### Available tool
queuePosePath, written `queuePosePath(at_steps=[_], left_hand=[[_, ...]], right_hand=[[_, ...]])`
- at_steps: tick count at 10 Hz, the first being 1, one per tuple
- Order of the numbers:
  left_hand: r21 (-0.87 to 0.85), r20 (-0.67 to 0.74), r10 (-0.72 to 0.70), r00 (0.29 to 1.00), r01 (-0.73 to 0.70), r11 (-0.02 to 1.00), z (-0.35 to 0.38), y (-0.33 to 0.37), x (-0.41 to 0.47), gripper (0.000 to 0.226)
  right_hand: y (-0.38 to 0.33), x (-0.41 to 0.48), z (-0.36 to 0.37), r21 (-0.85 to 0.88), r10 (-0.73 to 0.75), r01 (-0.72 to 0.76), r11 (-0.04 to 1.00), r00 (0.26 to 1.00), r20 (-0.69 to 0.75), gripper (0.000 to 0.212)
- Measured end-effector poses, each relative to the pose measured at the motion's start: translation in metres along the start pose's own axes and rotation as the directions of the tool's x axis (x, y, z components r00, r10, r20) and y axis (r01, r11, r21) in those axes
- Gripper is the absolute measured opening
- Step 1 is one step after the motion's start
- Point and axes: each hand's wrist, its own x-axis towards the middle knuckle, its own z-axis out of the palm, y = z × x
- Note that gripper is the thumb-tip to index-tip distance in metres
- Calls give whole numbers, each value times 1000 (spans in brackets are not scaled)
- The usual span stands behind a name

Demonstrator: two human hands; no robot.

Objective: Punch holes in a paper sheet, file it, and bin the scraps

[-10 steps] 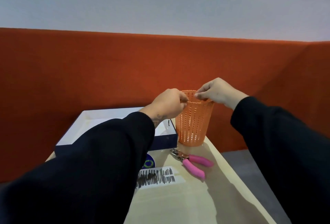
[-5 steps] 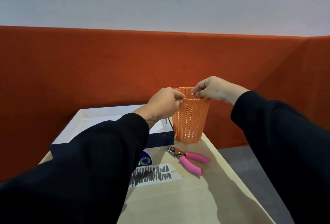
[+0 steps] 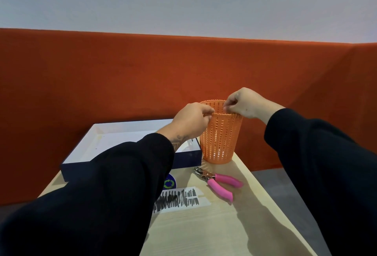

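Observation:
An orange perforated bin (image 3: 220, 139) stands upright at the back of the wooden table (image 3: 224, 225). Both hands hover at its rim. My left hand (image 3: 191, 121) is at the rim's left side with thumb and fingers pinched together. My right hand (image 3: 242, 102) is over the rim's right side, also pinched. Whether tiny scraps sit between the fingers is too small to tell. A pink-handled hole punch (image 3: 218, 182) lies on the table in front of the bin. A flat navy box (image 3: 183, 160) with a white inside lies left of the bin, partly hidden by my left sleeve.
A white label with black scribbles (image 3: 177, 197) and a round blue-green sticker (image 3: 169, 183) lie on the table near my left sleeve. An orange padded partition (image 3: 122, 72) rises right behind the table. The table's right edge drops to grey floor (image 3: 271, 180).
Both hands stay pinched at the bin's rim; the right hand has shifted slightly leftward over the opening. The view itself has drifted a little.

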Motion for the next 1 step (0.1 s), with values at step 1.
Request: queuePosePath(at_steps=[1], left_hand=[[-33, -7, 34, 999, -34, 999, -2, -3, -5, 34]], right_hand=[[-2, -4, 0, 39, -15, 19, 999, 994, -105, 7]])
